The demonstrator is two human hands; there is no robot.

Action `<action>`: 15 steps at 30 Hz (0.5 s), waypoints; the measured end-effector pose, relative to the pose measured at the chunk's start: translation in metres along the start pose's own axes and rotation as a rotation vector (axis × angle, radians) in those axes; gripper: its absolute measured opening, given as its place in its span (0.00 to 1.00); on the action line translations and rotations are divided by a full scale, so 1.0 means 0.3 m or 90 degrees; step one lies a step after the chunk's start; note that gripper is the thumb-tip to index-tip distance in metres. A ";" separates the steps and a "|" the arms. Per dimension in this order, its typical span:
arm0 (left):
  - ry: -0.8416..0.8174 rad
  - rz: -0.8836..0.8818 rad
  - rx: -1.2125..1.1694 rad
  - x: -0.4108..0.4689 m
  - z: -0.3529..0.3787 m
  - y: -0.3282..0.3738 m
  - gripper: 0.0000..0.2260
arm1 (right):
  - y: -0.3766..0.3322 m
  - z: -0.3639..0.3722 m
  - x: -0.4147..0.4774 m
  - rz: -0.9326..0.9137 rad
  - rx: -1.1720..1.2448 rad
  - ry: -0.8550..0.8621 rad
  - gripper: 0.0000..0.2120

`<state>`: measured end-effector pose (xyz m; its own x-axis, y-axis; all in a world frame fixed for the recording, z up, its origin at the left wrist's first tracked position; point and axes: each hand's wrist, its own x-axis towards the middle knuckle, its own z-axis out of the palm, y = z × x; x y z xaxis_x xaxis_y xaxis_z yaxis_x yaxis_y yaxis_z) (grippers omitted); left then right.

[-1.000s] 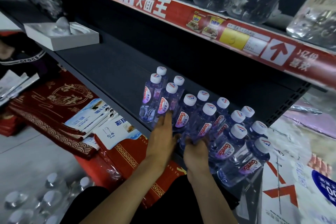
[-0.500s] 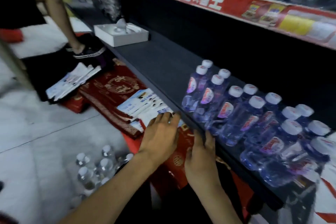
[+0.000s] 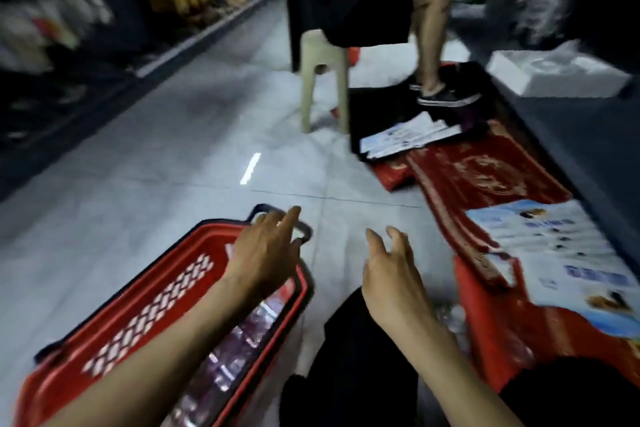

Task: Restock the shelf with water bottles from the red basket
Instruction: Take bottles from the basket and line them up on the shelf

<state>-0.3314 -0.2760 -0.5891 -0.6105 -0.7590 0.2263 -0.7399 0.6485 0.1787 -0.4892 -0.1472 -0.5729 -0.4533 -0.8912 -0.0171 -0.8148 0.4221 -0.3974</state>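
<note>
1. Stretches the left hand (image 3: 266, 253) forward over the far end of the red basket (image 3: 149, 308), palm down, fingers straight and slightly spread, tips by the dark handle (image 3: 307, 230); grips nothing.
2. Holds the right hand (image 3: 391, 274) out alongside, above the grey floor (image 3: 173, 166), fingers loosely fanned and a little bent; nothing in it either.
3. Extends both bare forearms up from the bottom edge, the two hands apart from each other.
4. Finds the basket on the floor at lower left, set at a slant, red with a white-looking lattice in its side wall and a dark rim.
5. Carries water bottles (image 3: 242, 350) inside, packed along the side nearer the person: clear plastic, purplish labels, too blurred to count.
6. Leaves a few more clear bottles (image 3: 450, 319) low down between the right forearm and the red packs (image 3: 478, 177).
7. Has the dark shelf (image 3: 571, 149) running along the right edge, a white box (image 3: 554, 74) on it, blue-and-white packets (image 3: 554, 246) stacked below.
8. Farther back: a beige stool (image 3: 323, 80), and another person's leg (image 3: 429, 45).
</note>
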 end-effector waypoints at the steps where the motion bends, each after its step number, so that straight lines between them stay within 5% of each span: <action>1: 0.002 -0.048 0.001 -0.049 -0.007 -0.096 0.23 | -0.059 0.031 0.013 -0.036 0.001 -0.016 0.27; 7: -0.102 -0.433 0.005 -0.444 -0.009 -0.550 0.22 | -0.352 0.265 0.031 -0.262 -0.009 -0.140 0.25; 15: -0.298 -0.610 -0.165 -0.784 0.234 -0.700 0.13 | -0.543 0.668 0.033 -0.357 -0.262 -0.566 0.18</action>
<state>-0.0523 -0.2376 -0.7469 0.0989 -0.8666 -0.4891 -0.9165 -0.2708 0.2944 -0.2886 -0.2579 -0.6923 0.2986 -0.7043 -0.6441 -0.9539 -0.1985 -0.2251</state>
